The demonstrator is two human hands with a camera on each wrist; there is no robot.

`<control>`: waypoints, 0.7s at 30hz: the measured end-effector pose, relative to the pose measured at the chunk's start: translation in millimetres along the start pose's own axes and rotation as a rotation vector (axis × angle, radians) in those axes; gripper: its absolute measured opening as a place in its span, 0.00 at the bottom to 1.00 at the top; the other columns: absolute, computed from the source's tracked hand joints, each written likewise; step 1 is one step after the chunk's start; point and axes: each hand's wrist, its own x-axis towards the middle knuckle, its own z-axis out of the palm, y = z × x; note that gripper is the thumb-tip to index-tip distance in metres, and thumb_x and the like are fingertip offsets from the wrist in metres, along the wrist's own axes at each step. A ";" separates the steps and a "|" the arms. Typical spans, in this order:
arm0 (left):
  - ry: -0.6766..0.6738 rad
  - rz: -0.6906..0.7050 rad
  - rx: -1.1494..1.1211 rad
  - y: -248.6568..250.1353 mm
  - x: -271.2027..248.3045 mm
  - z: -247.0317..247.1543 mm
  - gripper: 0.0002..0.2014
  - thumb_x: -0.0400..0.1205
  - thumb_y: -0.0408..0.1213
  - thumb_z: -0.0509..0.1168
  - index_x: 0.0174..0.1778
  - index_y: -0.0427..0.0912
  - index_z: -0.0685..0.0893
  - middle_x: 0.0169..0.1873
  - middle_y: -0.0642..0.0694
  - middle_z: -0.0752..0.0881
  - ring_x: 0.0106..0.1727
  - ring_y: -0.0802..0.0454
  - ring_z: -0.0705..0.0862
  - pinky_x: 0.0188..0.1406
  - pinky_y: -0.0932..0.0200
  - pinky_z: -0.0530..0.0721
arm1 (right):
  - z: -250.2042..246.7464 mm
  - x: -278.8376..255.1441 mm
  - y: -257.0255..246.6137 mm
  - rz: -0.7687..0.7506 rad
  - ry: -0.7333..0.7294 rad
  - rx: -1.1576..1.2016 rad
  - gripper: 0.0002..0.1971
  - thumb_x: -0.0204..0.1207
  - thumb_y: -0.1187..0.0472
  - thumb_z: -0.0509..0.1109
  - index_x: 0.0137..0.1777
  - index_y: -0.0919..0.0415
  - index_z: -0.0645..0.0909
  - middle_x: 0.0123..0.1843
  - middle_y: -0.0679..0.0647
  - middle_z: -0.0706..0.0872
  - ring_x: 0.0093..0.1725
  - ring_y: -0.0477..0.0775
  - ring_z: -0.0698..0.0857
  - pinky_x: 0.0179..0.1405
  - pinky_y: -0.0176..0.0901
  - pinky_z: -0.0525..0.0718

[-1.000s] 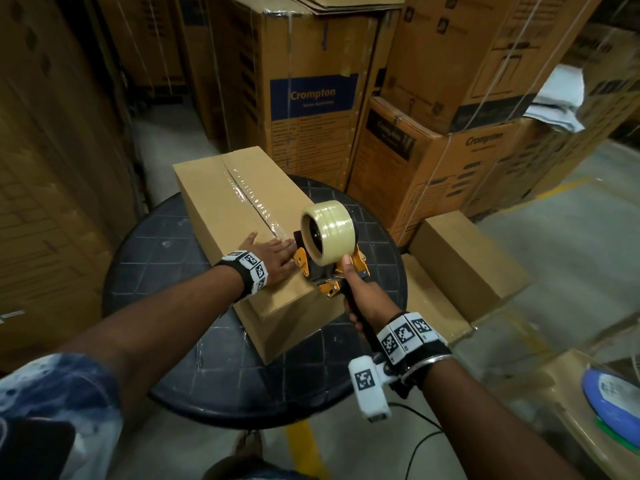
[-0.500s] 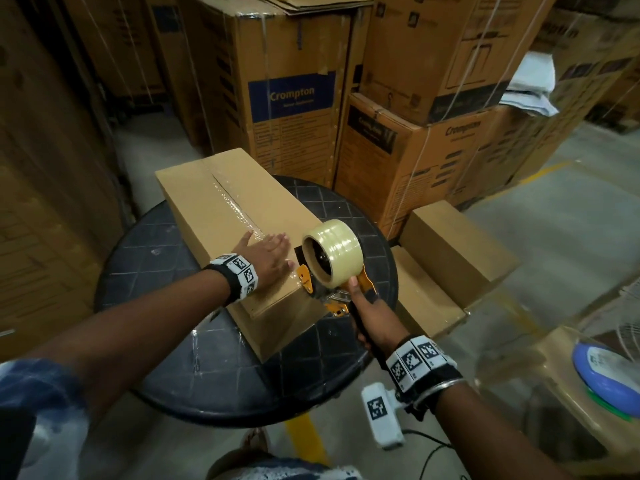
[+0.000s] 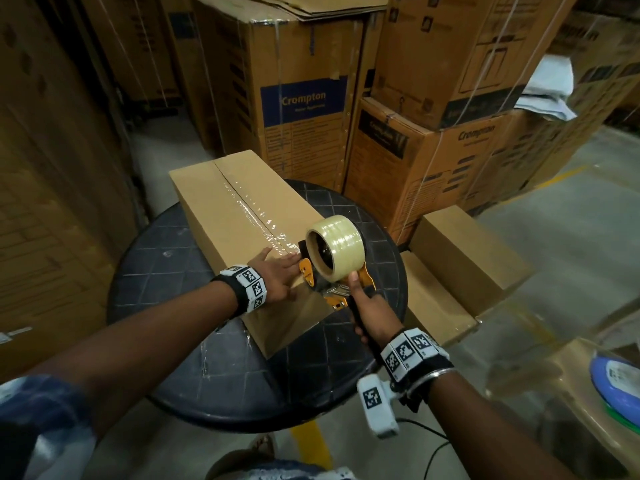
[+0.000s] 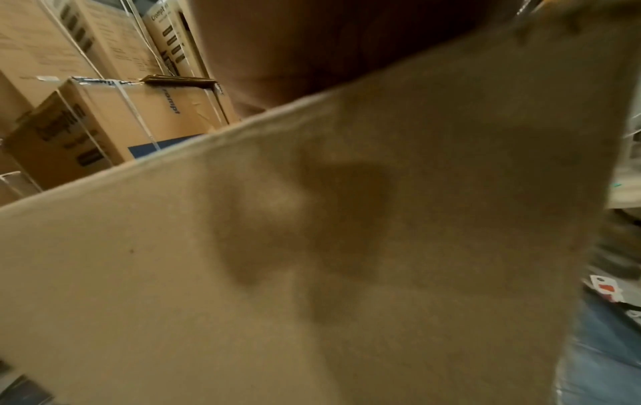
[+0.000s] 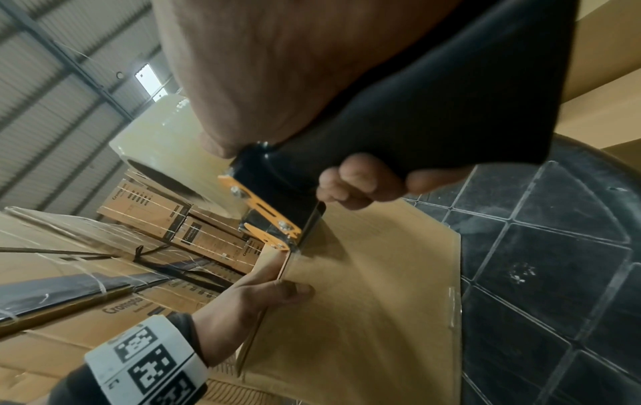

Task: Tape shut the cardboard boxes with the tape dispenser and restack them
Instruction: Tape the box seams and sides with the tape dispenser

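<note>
1. Long cardboard box (image 3: 239,216) lies on a round black tabletop (image 3: 166,258), running diagonally away from the person. It lies w/ its near end close to the tabletop's front-right edge.
2. Clear tape strip (image 3: 249,209) runs along the top seam, shiny and wrinkled, from approx mid-box to the near end.
3. Left hand (image 3: 277,275) lies flat on the box top near the near end, fingers straight, pressing the flap down just left of the seam. Its grip is released, holding nothing. Left wrist view is mostly blurred cardboard.
4. Right hand (image 3: 370,310) has its grip clenched round the black handle of the tape dispenser (image 3: 332,268), fingers (image 5: 360,180) wrapped under it.
5. Dispenser's orange frame sits at the box's near top edge, on the seam. The clear tape roll (image 3: 341,251) is on top; the front end meets the box edge in the right wrist view.
6. Two more plain cardboard boxes (image 3: 467,258) sit on the floor to the right of the tabletop, one on top of the other.
7. Tall printed cartons (image 3: 298,98) are stacked behind, some strapped w/ white bands.
8. A white folded cloth (image 3: 547,91) rests on one carton at the right.
</note>
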 end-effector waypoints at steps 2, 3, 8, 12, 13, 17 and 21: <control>-0.005 -0.033 0.003 -6.9 4.0 -3.6 0.36 0.87 0.57 0.52 0.87 0.52 0.45 0.87 0.50 0.42 0.87 0.53 0.44 0.83 0.35 0.36 | 5.6 6.0 -9.5 -0.007 -0.001 -0.009 0.47 0.55 0.08 0.50 0.36 0.56 0.77 0.25 0.50 0.75 0.22 0.50 0.74 0.27 0.42 0.74; -0.001 -0.047 0.004 -10.7 6.2 -5.0 0.35 0.87 0.56 0.52 0.87 0.52 0.46 0.87 0.50 0.43 0.87 0.53 0.43 0.83 0.35 0.37 | 8.8 9.7 -14.2 -0.012 0.002 -0.012 0.48 0.54 0.08 0.50 0.36 0.56 0.77 0.24 0.50 0.76 0.22 0.50 0.74 0.28 0.41 0.75; 0.027 -0.021 -0.068 -35.7 16.0 -2.2 0.33 0.88 0.55 0.51 0.87 0.54 0.45 0.87 0.50 0.43 0.87 0.51 0.43 0.83 0.35 0.39 | 21.3 30.7 -31.1 -0.034 0.020 0.005 0.51 0.50 0.05 0.49 0.34 0.57 0.78 0.23 0.51 0.76 0.21 0.51 0.74 0.26 0.42 0.74; 0.029 -0.010 -0.051 -51.7 24.8 2.9 0.32 0.88 0.60 0.46 0.87 0.57 0.44 0.87 0.53 0.43 0.87 0.51 0.43 0.83 0.33 0.40 | 27.2 41.2 -37.2 -0.033 0.011 0.021 0.47 0.55 0.08 0.49 0.31 0.57 0.76 0.22 0.51 0.74 0.20 0.50 0.73 0.25 0.41 0.73; 0.033 -0.015 -0.043 -53.6 27.2 3.5 0.31 0.88 0.59 0.46 0.87 0.57 0.44 0.87 0.53 0.43 0.87 0.52 0.44 0.83 0.32 0.41 | 29.0 43.5 -37.3 -0.038 0.014 0.021 0.47 0.55 0.08 0.49 0.32 0.57 0.76 0.23 0.51 0.74 0.21 0.50 0.73 0.25 0.41 0.73; 0.045 -0.020 -0.030 -56.9 32.5 6.9 0.30 0.89 0.57 0.46 0.86 0.58 0.46 0.87 0.54 0.45 0.87 0.52 0.46 0.82 0.30 0.41 | 32.5 46.8 -33.4 -0.038 0.038 0.037 0.48 0.53 0.07 0.50 0.33 0.56 0.77 0.24 0.51 0.75 0.21 0.49 0.73 0.25 0.41 0.73; 0.052 -0.004 -0.029 -58.5 32.2 8.8 0.30 0.89 0.57 0.45 0.86 0.57 0.44 0.87 0.54 0.43 0.87 0.52 0.46 0.82 0.29 0.39 | 31.7 43.3 -25.4 -0.009 0.045 0.056 0.46 0.54 0.08 0.51 0.33 0.55 0.78 0.26 0.51 0.76 0.22 0.48 0.73 0.24 0.40 0.71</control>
